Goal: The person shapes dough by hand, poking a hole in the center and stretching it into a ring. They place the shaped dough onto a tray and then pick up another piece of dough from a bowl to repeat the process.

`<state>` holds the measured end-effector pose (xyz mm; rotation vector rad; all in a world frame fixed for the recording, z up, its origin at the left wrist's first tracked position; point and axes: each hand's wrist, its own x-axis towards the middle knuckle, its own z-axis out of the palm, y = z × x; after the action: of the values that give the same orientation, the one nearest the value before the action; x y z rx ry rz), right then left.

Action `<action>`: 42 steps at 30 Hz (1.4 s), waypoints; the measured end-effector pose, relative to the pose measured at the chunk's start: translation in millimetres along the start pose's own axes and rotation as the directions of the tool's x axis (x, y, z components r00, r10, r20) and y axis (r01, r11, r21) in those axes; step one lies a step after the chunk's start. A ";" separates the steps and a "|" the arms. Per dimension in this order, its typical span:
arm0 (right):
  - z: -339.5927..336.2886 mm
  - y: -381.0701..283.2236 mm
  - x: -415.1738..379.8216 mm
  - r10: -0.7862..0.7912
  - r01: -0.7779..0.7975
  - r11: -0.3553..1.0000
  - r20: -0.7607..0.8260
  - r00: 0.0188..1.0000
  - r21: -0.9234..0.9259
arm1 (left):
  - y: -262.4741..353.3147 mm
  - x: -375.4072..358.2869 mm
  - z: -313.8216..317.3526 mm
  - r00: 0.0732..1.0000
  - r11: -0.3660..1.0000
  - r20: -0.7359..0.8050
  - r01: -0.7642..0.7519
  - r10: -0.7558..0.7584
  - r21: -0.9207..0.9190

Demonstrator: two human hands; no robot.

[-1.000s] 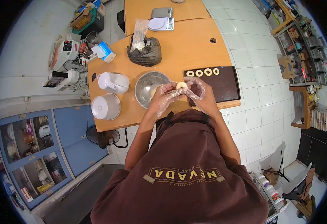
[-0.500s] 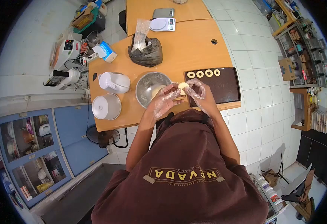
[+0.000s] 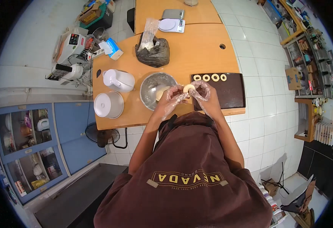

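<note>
Between my two hands is a small pale dough ring (image 3: 189,88), held up just in front of the tray's near left side. My left hand (image 3: 171,99) is closed on its left edge, fingers bent and dusted with flour. On the other side, my floury right hand (image 3: 206,97) pinches it with thumb and fingers; part of the ring is hidden there. Left of my hands a metal bowl (image 3: 146,89) contains a lump of dough (image 3: 162,93), partly covered by my left hand. Several shaped dough rings (image 3: 206,78) lie in a row along the far edge of a dark baking tray (image 3: 231,91).
A white pitcher (image 3: 121,80) and a white lidded tub (image 3: 108,105) stand left of the bowl. Behind it sits a black plastic bag (image 3: 155,55) with a clear bag in it. Farther back on the wooden table (image 3: 196,41) is a white kitchen scale (image 3: 171,25).
The dough piece has shifted slightly right and turned between my fingers, showing more of a ring shape. My fingers have closed in around it. The camera view has moved slightly.
</note>
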<state>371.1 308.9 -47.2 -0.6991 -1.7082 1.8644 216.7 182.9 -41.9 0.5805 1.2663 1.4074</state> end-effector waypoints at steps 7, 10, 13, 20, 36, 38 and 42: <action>2.6 -17.4 -2.8 -0.012 0.016 0.995 0.040 0.999 -0.098 | -4.7 0.0 -8.5 0.994 0.966 -0.012 -0.100 0.106 0.239; 2.4 -18.6 -4.3 0.036 -0.021 0.990 0.103 0.994 -0.137 | 3.2 -4.4 -4.0 0.990 0.899 -0.030 -0.113 0.138 0.424; 4.4 -19.3 -4.9 0.048 -0.030 0.985 0.102 0.994 -0.170 | 16.1 -13.8 7.7 0.981 0.861 -0.058 -0.132 0.183 0.492; 11.0 -21.3 -7.8 0.049 -0.040 0.987 0.056 0.997 -0.153 | 7.0 -14.5 4.4 0.982 0.903 -0.006 -0.169 0.186 0.396; 9.0 -21.4 -9.1 0.014 -0.009 0.994 0.044 0.999 -0.107 | -0.2 -10.8 -2.5 0.995 0.950 -0.030 -0.085 0.099 0.301; 7.6 -22.5 -8.3 0.001 0.008 0.992 0.067 0.998 -0.127 | 4.2 -9.7 -2.5 0.993 0.924 -0.023 -0.096 0.113 0.371; 3.4 -26.8 -6.3 0.051 -0.031 0.984 0.111 0.993 -0.174 | 15.8 -11.1 2.6 0.978 0.842 -0.034 -0.158 0.204 0.516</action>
<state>374.2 304.2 -20.1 -0.7100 -1.9599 1.8317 215.9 176.4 -23.5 1.0321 1.7118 1.2525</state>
